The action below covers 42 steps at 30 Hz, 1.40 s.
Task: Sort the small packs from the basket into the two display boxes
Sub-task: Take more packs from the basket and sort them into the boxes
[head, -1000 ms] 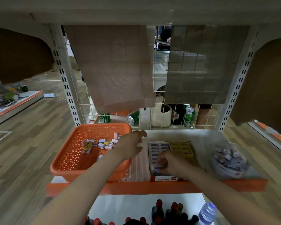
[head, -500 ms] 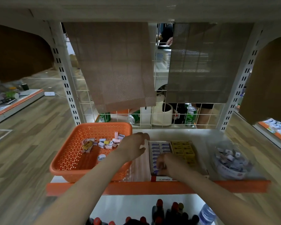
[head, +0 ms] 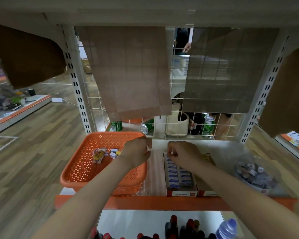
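Lying loose in the far part of the orange basket (head: 86, 163): the small packs (head: 100, 155), a handful of white and yellow ones clustered toward its right wall. The basket sits at the left end of the shelf (head: 223, 147).

Just to its right, with a narrow gap between, is the left display box (head: 178, 178). It holds two rows of blue-and-white packs, and its red front panel sits at the shelf edge. The right display box (head: 208, 157) has yellow contents and sits against the first box's right side (mostly hidden by the forearm).

Left hand (head: 136, 152) is over the basket's right rim with fingers curled inward. I cannot tell whether the grip encloses a pack.

Right hand (head: 181, 155) is over the far end of the left display box, fingertips (head: 170, 152) drawn together at the end of a blue-and-white row. I cannot tell whether that grip is clamped on a pack.

Further right on the shelf is a clear plastic bag (head: 255, 173) of more packs. Green cans (head: 209, 126) stand beyond the shelf's back edge. Brown paper sheets (head: 131, 71) hang above, and dark bottles (head: 173, 226) stand on the level below.
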Motion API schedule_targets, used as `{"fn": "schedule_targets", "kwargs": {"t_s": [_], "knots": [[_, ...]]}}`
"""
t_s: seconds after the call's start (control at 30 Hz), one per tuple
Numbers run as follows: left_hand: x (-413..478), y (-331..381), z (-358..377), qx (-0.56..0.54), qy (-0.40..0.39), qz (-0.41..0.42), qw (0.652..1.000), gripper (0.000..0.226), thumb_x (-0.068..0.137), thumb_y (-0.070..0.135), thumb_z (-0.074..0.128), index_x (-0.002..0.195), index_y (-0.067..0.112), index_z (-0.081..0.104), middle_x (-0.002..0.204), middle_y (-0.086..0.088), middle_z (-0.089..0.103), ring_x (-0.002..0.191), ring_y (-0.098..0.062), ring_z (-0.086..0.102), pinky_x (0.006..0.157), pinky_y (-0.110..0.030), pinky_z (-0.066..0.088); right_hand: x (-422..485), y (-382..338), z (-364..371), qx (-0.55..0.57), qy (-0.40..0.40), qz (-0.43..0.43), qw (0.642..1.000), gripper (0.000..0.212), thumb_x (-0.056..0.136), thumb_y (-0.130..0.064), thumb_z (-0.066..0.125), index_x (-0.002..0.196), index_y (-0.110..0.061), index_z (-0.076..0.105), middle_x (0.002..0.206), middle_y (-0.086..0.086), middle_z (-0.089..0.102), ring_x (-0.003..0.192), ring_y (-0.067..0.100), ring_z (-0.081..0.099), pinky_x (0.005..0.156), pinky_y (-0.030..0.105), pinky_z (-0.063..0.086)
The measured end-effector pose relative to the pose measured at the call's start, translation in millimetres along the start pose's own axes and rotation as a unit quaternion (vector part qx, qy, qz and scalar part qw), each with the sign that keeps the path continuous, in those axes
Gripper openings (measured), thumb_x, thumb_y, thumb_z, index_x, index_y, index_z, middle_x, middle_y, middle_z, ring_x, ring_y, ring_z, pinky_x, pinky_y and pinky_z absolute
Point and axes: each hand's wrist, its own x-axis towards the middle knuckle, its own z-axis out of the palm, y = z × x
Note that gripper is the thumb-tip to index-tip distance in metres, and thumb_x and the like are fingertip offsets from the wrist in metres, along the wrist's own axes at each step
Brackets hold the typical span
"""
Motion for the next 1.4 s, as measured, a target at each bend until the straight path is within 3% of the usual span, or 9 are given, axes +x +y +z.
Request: {"fn": "schedule_targets", "kwargs": {"t_s": [0.27,0.6,0.67,0.77,0.8,0.87,0.93,1.17,1.4], "knots": [[-14,-47,-9,0.024,-0.008,-0.048,0.998,0.020,0.091,0.024,0.055,0.110,0.021,0.059,0.112,0.005,0.062,0.099,-0.014,0.060,0.077,-0.023,0.047,40,-51,16,0.013,0.005,-0.067,0.998,0.008,0.089,-0.021,0.056,0.094,-0.018,0.061,0.090,-0.001,0.064,0.086,0.019,0.060,0.068,0.027,0.040],[-32,-116,-2,0.038,-0.031,-0.121,0.991,0.017,0.089,0.023,0.053,0.106,0.022,0.058,0.109,0.003,0.060,0.095,-0.018,0.060,0.063,-0.025,0.040,98,-99,81,-0.159,-0.051,-0.083,0.982,0.024,0.088,-0.015,0.056,0.110,-0.013,0.064,0.114,0.006,0.063,0.116,0.025,0.052,0.108,0.034,0.028],[-35,-126,1,0.043,-0.033,-0.123,0.991,0.015,0.092,0.024,0.051,0.103,0.019,0.058,0.108,0.002,0.060,0.095,-0.018,0.060,0.063,-0.026,0.042,104,-103,96,-0.205,-0.078,-0.075,0.973,0.029,0.093,-0.015,0.050,0.120,-0.011,0.058,0.118,0.009,0.062,0.115,0.026,0.053,0.103,0.027,0.034],[-37,-139,8,0.023,-0.030,-0.128,0.991,0.020,0.094,0.027,0.050,0.109,0.019,0.059,0.109,0.004,0.061,0.097,-0.018,0.060,0.072,-0.029,0.050,106,-104,114,-0.234,-0.080,-0.033,0.969,0.032,0.094,-0.011,0.046,0.125,-0.005,0.050,0.121,0.012,0.059,0.097,0.017,0.058,0.065,-0.001,0.035],[-38,-142,10,0.016,-0.029,-0.129,0.991,0.020,0.094,0.027,0.049,0.110,0.020,0.059,0.110,0.004,0.060,0.097,-0.018,0.060,0.073,-0.029,0.050,106,-106,117,-0.242,-0.108,-0.051,0.963,0.031,0.094,-0.008,0.044,0.123,-0.005,0.051,0.121,0.012,0.059,0.101,0.019,0.058,0.071,-0.001,0.034],[-38,-149,14,0.011,-0.030,-0.131,0.991,0.018,0.094,0.028,0.050,0.107,0.021,0.059,0.109,0.004,0.061,0.095,-0.017,0.060,0.072,-0.031,0.051,106,-112,120,-0.216,-0.107,-0.018,0.970,0.030,0.094,-0.007,0.042,0.120,-0.008,0.055,0.118,0.009,0.062,0.110,0.025,0.057,0.098,0.023,0.035],[-38,-153,17,0.013,-0.032,-0.132,0.991,0.018,0.094,0.029,0.049,0.107,0.021,0.060,0.110,0.004,0.061,0.096,-0.017,0.060,0.071,-0.031,0.051,105,-114,120,-0.207,-0.092,0.016,0.974,0.032,0.094,-0.006,0.042,0.125,-0.007,0.051,0.118,0.007,0.062,0.111,0.026,0.057,0.103,0.033,0.032],[-33,-153,25,0.009,-0.036,-0.145,0.989,0.023,0.094,0.024,0.047,0.113,0.018,0.058,0.115,0.002,0.059,0.103,-0.019,0.057,0.071,-0.029,0.044,100,-121,115,-0.184,-0.058,0.040,0.980,0.028,0.095,-0.002,0.040,0.121,-0.006,0.051,0.112,0.008,0.065,0.104,0.026,0.062,0.100,0.034,0.037],[-20,-150,31,0.012,-0.046,-0.152,0.987,0.020,0.091,0.017,0.049,0.109,0.018,0.058,0.111,0.001,0.060,0.099,-0.020,0.058,0.069,-0.027,0.042,87,-124,121,-0.156,-0.146,0.027,0.977,0.028,0.094,-0.006,0.050,0.120,-0.012,0.056,0.124,0.009,0.059,0.118,0.026,0.054,0.100,0.035,0.036]]}}
